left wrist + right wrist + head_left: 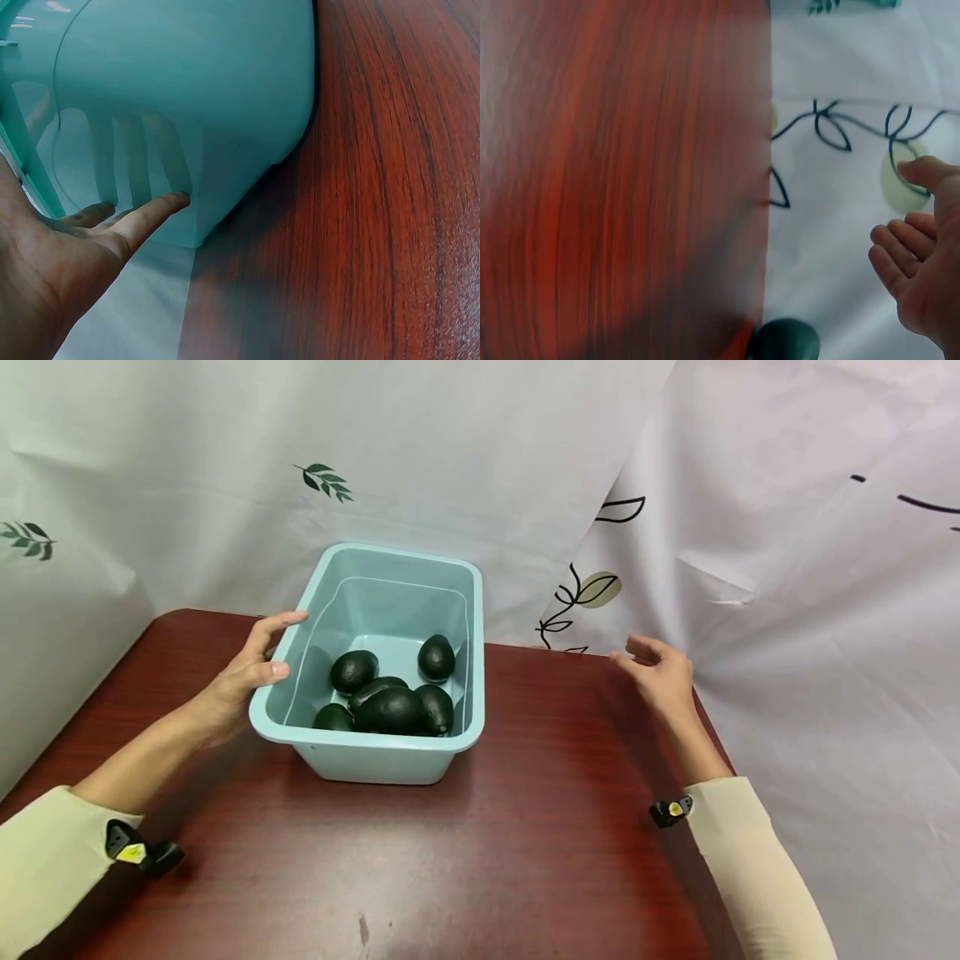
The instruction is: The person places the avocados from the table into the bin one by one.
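Observation:
A light blue plastic tub stands on the table, with several dark green avocados lying inside, mostly toward its near end. At the tub's left side is my left hand, thumb and a finger reaching to the rim. The left wrist view shows extended fingers against the outer wall. My right hand hovers at the table's far right, apart from the tub, its fingers loosely bent and holding nothing. A dark green rounded thing peeks in at the bottom of the right wrist view, beside the table edge.
The reddish-brown wooden table has its far edge close behind the tub. A white curtain with printed leaves hangs along the back and both sides. Each wrist wears a small black camera.

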`<state>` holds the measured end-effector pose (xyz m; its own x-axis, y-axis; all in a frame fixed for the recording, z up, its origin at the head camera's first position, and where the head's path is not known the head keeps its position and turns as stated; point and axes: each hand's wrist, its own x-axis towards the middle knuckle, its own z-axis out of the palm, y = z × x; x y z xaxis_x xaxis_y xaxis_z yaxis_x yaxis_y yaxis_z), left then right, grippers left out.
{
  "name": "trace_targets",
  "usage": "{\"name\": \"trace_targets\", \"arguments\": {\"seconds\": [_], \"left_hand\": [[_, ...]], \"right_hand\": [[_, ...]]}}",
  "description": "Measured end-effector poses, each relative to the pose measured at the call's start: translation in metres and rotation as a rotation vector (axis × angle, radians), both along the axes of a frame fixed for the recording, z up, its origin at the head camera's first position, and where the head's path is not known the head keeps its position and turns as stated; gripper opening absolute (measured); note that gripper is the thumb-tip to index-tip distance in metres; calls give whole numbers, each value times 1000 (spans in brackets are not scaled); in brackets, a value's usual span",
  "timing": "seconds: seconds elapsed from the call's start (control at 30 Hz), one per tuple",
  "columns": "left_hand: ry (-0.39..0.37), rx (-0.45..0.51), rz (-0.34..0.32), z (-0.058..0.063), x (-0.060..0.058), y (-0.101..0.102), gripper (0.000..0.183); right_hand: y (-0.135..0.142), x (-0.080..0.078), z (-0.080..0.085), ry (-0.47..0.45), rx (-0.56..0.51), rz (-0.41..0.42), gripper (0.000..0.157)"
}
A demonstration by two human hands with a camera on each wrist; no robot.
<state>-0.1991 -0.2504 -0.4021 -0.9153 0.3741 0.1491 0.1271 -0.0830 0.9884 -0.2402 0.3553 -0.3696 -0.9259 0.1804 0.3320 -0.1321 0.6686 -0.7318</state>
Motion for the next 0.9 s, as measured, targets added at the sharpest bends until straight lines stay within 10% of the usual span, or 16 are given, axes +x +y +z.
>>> {"name": "trace_targets", "arguments": {"seconds": [0.9], "left_hand": [[0, 4, 3, 4, 4, 1, 67]], "right_hand": [[60, -24, -5, -181, 113, -192, 72]]}}
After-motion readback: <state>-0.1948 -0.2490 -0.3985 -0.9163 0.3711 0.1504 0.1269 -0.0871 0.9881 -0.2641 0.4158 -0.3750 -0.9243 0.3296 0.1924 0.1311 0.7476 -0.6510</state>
